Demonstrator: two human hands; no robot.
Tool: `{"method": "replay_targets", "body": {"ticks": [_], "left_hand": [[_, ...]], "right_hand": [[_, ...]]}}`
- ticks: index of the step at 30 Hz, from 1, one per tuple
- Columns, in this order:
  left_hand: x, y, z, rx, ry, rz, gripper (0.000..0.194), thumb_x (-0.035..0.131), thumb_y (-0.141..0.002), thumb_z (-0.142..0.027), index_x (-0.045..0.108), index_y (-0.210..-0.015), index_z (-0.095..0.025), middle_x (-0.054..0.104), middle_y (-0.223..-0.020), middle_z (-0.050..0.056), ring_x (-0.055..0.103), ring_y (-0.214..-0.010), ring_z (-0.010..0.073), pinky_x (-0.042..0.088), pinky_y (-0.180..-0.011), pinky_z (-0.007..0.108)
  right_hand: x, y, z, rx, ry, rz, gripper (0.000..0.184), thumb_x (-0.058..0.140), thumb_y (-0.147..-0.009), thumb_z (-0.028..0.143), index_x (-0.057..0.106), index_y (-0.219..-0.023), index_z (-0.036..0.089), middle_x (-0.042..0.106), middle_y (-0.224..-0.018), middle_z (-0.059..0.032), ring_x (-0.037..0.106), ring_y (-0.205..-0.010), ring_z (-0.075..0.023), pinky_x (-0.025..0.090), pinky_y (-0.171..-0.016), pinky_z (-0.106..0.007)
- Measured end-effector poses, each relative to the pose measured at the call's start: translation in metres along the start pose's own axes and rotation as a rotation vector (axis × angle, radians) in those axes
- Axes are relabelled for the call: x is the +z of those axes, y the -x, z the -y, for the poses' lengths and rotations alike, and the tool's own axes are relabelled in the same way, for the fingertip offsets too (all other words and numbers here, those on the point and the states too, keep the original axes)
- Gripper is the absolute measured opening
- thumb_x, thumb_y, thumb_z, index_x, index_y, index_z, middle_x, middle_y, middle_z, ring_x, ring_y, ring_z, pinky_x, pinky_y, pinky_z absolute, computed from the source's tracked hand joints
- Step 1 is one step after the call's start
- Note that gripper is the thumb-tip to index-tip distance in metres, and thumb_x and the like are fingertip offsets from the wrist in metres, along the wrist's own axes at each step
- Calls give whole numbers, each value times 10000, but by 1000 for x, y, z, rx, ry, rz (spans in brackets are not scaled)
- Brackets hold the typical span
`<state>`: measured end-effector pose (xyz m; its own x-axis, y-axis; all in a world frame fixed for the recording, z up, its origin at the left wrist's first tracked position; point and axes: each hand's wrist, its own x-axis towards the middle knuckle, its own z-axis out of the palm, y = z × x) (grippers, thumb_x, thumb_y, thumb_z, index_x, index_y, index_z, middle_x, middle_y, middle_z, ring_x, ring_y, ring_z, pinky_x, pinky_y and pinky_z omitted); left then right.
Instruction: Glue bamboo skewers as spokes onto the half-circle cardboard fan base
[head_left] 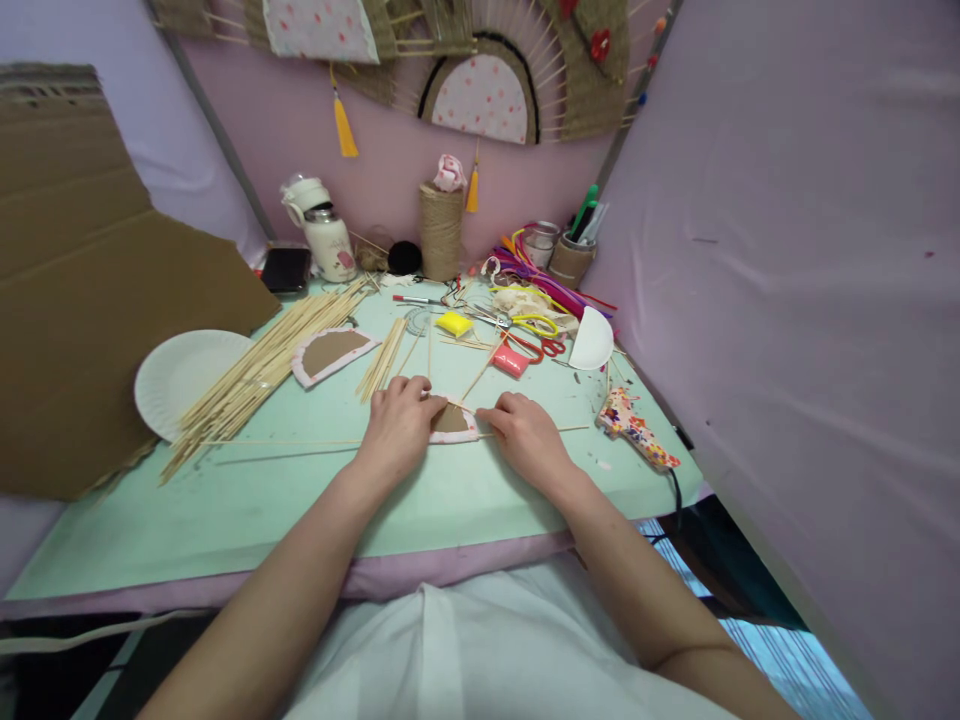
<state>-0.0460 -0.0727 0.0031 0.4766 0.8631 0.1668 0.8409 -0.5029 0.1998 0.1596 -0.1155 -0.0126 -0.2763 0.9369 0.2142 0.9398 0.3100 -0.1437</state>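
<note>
L hand (397, 420) clamps pink-rimmed brown cardboard half-disc (451, 420) twd front edge of pale-green bench (472, 505); R hand (527, 435), grip together, at its R corner.

Found back wall (375, 205) covered in pink cloth, with hangings (480, 100) across its top. Noted left wall (150, 125) and right wall (787, 250) in pale lilac, the latter creased and lightly marked. Recorded a grey pole at each back corner. Logged a table (285, 510) under pale green cover, lilac along the front edge. Observed soft light, with darkness beneath the table. Could not identify the striped blue surface (799, 665), low right.
</note>
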Motion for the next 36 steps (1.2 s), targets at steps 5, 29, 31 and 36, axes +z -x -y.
{"method": "replay_targets", "body": {"ticks": [5,29,31,36], "left_hand": [[-1,0,-2,-8,-11,2,322,471,-925,-201,753,-1045,-298,582,-1234,113,448,-1124,310,354,-851,451],[-6,-1,-8,-44,-45,41,312,468,-938,-220,756,-1047,-270,573,-1275,115,443,-1140,310,358,-839,439],[-5,-1,-7,-41,-53,36,312,469,-938,-219,754,-1052,-273,573,-1279,114,445,-1137,307,358,-832,436],[-3,-1,-6,-30,-64,31,315,477,-929,-194,749,-1062,-280,575,-1285,108,445,-1135,302,353,-826,430]], "right_hand": [[0,-1,0,-2,17,10,294,504,-953,141,741,-1091,250,617,-876,-63,509,-800,-192,306,-683,-310],[-10,-4,7,25,53,77,283,499,-966,167,742,-1079,259,614,-895,-56,487,-807,-187,266,-685,-314],[-10,-4,7,24,55,82,284,495,-969,169,741,-1078,258,612,-891,-56,484,-806,-186,263,-684,-315],[-9,-4,6,19,60,79,287,488,-971,173,738,-1084,258,607,-898,-58,481,-815,-187,259,-691,-318]]}}
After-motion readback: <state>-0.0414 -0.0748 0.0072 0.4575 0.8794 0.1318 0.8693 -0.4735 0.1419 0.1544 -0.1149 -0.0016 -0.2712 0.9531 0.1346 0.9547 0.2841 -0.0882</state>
